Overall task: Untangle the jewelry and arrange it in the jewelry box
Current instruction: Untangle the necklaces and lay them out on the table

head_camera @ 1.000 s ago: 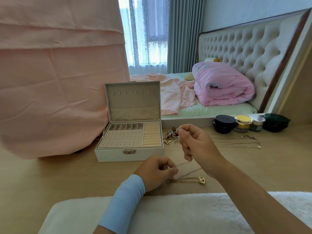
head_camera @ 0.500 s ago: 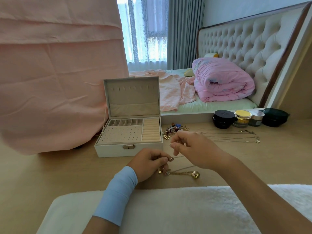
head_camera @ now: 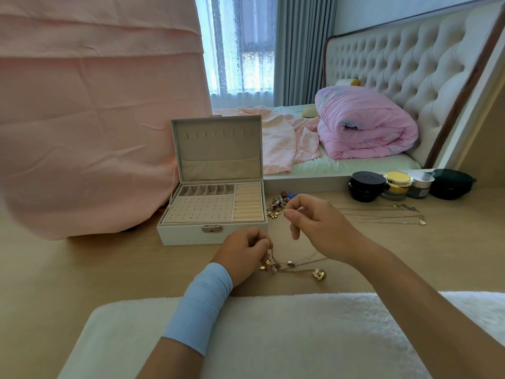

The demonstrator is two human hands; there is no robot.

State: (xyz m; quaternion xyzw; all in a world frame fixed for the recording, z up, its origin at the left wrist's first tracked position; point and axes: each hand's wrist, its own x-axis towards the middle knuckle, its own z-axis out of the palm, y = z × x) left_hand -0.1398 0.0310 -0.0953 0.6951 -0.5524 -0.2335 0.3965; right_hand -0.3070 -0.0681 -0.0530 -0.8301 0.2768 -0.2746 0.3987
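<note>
Pinching a tangled bunch of thin gold necklaces [head_camera: 291, 265] on the pale wooden floor [head_camera: 82, 269], the left hand [head_camera: 246, 253] curls its fingers round the chains, just in front of the open white jewelry box [head_camera: 188, 236]. The right hand [head_camera: 314, 222] is a bit higher, thumb and finger squeezing one thin strand of that bunch

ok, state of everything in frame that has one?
jewelry box: open, lid upright, trays look empty
left hand: pinching the tangled necklaces, low
right hand: raised, pinching a strand of the tangle
tangled necklaces: knotted, partly lying on the wood surface
loose necklaces: laid out straight, right of the hands
charm pile: heaped beside the box
cosmetic jars: lids on
</note>
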